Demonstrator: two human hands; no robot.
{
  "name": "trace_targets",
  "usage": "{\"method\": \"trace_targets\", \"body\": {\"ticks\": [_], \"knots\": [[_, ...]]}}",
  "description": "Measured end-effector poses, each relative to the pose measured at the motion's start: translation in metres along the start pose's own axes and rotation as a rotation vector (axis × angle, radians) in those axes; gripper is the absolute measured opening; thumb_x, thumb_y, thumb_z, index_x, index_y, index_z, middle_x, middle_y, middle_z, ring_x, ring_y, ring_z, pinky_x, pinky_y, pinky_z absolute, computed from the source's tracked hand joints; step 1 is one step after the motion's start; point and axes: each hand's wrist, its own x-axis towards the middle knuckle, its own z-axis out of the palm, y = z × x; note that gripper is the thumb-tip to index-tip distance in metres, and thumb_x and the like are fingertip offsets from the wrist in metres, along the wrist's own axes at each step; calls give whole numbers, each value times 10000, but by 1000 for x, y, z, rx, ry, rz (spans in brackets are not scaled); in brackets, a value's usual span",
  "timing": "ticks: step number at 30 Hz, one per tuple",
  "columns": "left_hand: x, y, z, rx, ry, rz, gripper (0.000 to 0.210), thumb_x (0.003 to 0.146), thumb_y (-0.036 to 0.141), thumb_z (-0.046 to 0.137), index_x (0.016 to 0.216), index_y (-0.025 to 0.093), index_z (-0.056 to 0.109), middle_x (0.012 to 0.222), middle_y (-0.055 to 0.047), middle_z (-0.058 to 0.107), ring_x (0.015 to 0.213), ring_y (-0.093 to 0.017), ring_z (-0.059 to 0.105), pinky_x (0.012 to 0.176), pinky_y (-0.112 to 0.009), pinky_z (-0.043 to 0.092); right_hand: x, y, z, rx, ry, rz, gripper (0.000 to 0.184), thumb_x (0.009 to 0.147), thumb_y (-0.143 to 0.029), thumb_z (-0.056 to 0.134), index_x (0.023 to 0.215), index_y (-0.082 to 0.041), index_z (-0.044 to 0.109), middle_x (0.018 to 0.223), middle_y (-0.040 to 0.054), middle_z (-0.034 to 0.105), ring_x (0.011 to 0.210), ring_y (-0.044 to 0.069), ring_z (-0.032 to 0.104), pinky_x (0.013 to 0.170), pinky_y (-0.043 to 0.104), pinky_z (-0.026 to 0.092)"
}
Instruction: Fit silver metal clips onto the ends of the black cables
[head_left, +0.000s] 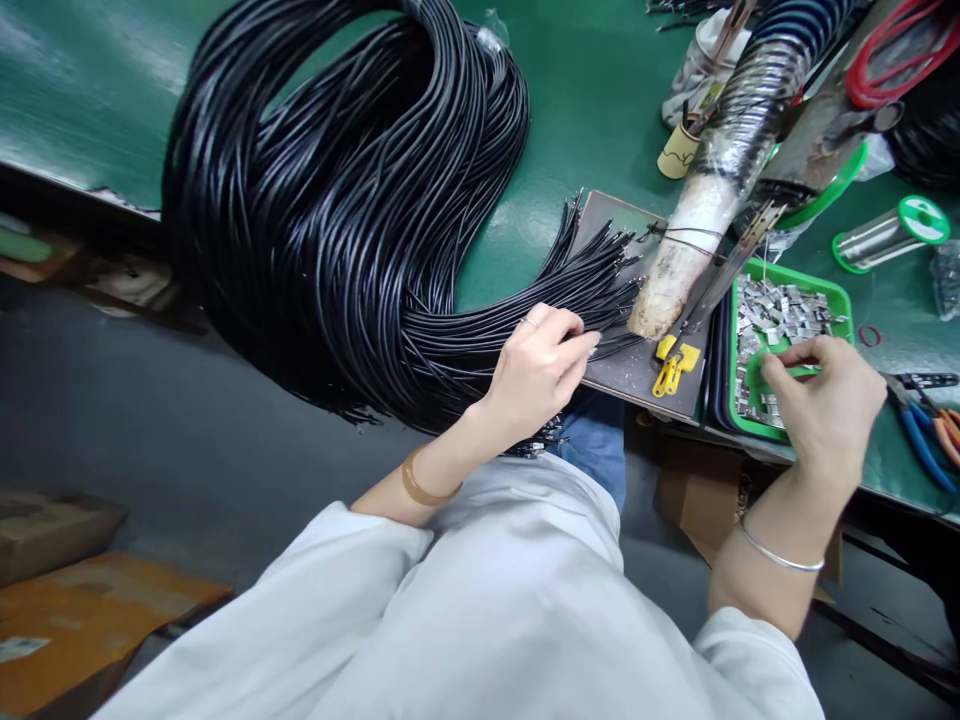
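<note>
A thick bundle of black cables (360,200) loops across the bench, its cut ends fanned out over a dark board (619,375). My left hand (541,362) lies at the near side of these ends, fingers curled and pinched round a black cable; its tip is hard to make out. Over a green tray (844,300) of small metal connectors (787,310) is my right hand (829,400). Its thumb and forefinger are drawn together, and whatever may be between them is too small to see.
An extraction hose (697,225) hangs low over the board, beside yellow clips (673,365). To the right lie a solder spool (889,235) and blue-handled pliers (926,440). A yellow cup (677,152) stands behind. Cardboard boxes (97,620) sit on the floor at left.
</note>
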Motion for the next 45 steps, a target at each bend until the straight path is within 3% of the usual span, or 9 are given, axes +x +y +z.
{"method": "trace_targets", "body": {"ticks": [3,8,11,14,16,20,23,33,45], "knots": [[3,11,-4,-152,-134,38,239,966,189,510,1007,127,738,890,-99,709,892,-205,568,876,-353,476,-10,0,-1,51,104,-13,219,624,-260,824,662,-201,617,688,0,623,561,92,511,634,310,408],[16,34,-12,-556,-582,172,220,940,152,539,975,147,756,916,-88,780,805,-168,673,789,-278,497,-34,-27,-15,351,388,-15,170,680,-233,767,743,-196,614,838,69,708,691,183,691,539,290,515],[21,41,-4,-763,-713,136,203,884,102,564,911,141,761,833,-63,770,663,-116,637,687,-229,472,-54,-59,-29,616,311,-3,245,640,-192,821,706,-198,585,809,66,724,555,173,672,467,297,533],[19,41,14,-958,-595,-239,166,848,125,577,896,105,734,660,-14,667,547,-67,521,576,-191,417,-77,-96,-36,846,249,35,245,675,-183,820,696,-190,576,745,44,702,566,168,670,485,300,577],[16,39,24,-1111,-466,-516,139,838,185,611,890,84,691,589,18,587,512,-56,496,529,-176,399,-88,-116,-34,977,240,6,203,726,-190,783,716,-186,581,774,37,702,676,184,705,607,354,637],[13,37,31,-1246,-296,-725,144,774,207,705,815,114,605,557,50,558,473,-32,484,501,-151,390,-98,-134,-19,783,317,-119,115,757,-147,766,786,-192,664,864,31,727,808,179,712,733,370,621],[14,39,26,-1252,-256,-744,198,724,199,765,752,125,584,553,61,551,470,-21,463,492,-139,381,-98,-134,-10,681,301,-182,82,793,-153,748,839,-214,715,912,27,740,851,169,705,793,367,610],[14,40,19,-1185,-324,-639,161,785,237,741,819,96,671,636,-7,628,551,-65,545,549,-183,436,-97,-131,-5,916,-8,-142,98,842,-170,705,916,-226,738,1013,37,740,932,158,712,748,299,609],[18,38,10,-1180,-475,-535,289,909,283,618,686,99,619,600,-22,629,536,-55,518,564,-175,426,-99,-125,-6,897,27,-222,152,835,-130,712,936,-238,748,998,27,753,918,160,712,814,335,604]]}}
